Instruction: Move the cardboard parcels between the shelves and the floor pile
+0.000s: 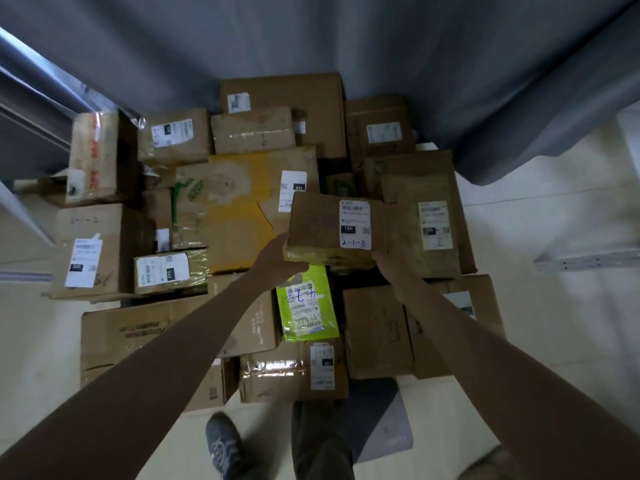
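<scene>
Parcel marked 2-1-3 (334, 230) held above floor pile (242, 209), left hand (277, 258) and right hand (391, 251) gripping its near corners. Judged light, stiff, tape-slick; best supported underneath.

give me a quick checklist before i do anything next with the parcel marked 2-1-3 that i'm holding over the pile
1. Left hand grips the near left corner of the held parcel: ok.
2. Right hand grip on its near right edge: cannot tell, the fingers are hidden under the parcel.
3. Parcel level: not ok, it tilts slightly, left side lower.
4. Label readable, handwritten 2-1-3 facing up: ok.
5. Landing spot below: cannot tell, the parcel hides the pile under it; the green mailer and yellow box lie close by.
6. Footing: ok, the shoe stands on bare floor just short of the nearest box.
</scene>
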